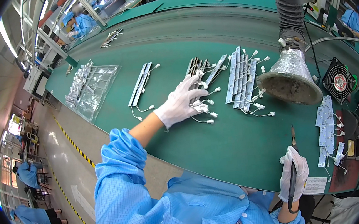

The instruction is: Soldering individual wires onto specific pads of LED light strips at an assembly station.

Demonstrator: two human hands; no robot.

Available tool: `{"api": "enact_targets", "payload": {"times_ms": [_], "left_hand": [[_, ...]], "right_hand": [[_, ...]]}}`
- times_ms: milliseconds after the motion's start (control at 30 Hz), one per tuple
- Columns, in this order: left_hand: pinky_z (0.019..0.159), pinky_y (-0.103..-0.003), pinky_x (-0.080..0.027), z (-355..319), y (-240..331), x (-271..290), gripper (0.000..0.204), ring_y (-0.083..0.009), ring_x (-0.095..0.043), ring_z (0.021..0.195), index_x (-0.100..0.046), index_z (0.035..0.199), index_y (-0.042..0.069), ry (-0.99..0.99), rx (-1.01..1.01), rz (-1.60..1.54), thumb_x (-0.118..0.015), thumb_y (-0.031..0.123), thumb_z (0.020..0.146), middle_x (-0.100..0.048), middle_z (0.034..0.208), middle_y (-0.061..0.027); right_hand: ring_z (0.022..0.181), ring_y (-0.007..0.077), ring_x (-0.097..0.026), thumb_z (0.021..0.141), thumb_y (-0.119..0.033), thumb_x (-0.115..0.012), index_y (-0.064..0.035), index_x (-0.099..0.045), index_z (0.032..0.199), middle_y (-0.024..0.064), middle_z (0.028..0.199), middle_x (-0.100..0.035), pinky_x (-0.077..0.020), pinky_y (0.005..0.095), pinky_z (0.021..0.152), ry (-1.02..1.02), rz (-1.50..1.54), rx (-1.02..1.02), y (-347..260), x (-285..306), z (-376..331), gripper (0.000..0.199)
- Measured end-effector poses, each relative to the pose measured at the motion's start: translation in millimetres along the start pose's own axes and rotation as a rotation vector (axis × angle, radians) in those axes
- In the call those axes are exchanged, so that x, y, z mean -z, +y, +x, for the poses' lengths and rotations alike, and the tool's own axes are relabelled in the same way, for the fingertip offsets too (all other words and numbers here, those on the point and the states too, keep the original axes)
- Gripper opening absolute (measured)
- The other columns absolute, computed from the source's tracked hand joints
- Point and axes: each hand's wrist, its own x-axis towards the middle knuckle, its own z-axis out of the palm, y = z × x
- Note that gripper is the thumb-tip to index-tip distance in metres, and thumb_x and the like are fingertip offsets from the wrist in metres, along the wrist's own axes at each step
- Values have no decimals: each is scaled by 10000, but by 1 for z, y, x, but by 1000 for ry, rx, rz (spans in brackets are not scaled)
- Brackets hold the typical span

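led strip boards (197,73) lie mid-table, long axes running near-to-far, just beyond the left hand (181,103), which rests spread wide on their white connector wires (203,109); right hand (294,173) grips a soldering iron (292,174) well apart at the near right.

Two gloved hands were in view, the left hand (181,101) spread over a pile of strips and the right hand (294,174) wrapped around one soldering iron (292,174). One pair of white LED strips (140,83) lay apart to the left. One silver funnel-shaped fume hood (290,79) hung over the green table (217,143), and one small fan (339,81) stood beside it. One clear plastic bag (98,92) lay at the left end. The wired strips in the middle bundles overlapped too much to count.
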Motion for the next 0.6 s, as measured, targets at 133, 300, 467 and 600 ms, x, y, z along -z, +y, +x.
{"api": "enact_targets", "payload": {"times_ms": [133, 300, 467, 600], "left_hand": [[1026, -477, -311, 4, 26, -21, 448, -418, -302, 1282, -625, 1113, 144, 115, 115, -160, -610, 472, 808, -343, 1376, -202], [976, -450, -374, 27, 40, -25, 503, -406, -416, 1206, -516, 1216, 102, 192, 3, -285, -619, 402, 825, -367, 1352, -220], [1021, -408, -356, 27, 41, -3, 567, -383, -375, 1266, -463, 1301, 135, 127, 76, -410, -634, 269, 777, -308, 1410, -208], [995, -411, -386, 1, 32, 14, 593, -364, -372, 1272, -454, 1313, 151, 125, 37, -405, -641, 144, 750, -374, 1370, -205]], "right_hand": [[661, 182, -532, 852, -51, -589, -67, -543, 1145, 36, 758, -597, -441, 326, 678, 2, 38, -20, 1, -3, 2, 297], [637, 175, -539, 864, -41, -570, -51, -544, 1138, 33, 717, -613, -443, 321, 654, 41, 84, -16, 4, -8, -2, 276], [703, 181, -616, 939, -138, -507, 1, -549, 1134, 147, 1022, -617, -527, 299, 643, 29, 147, -63, 7, -8, -6, 244], [686, 167, -605, 939, -166, -510, 19, -545, 1154, 136, 936, -629, -522, 300, 648, 41, 147, -107, 11, -6, -12, 285]]}}
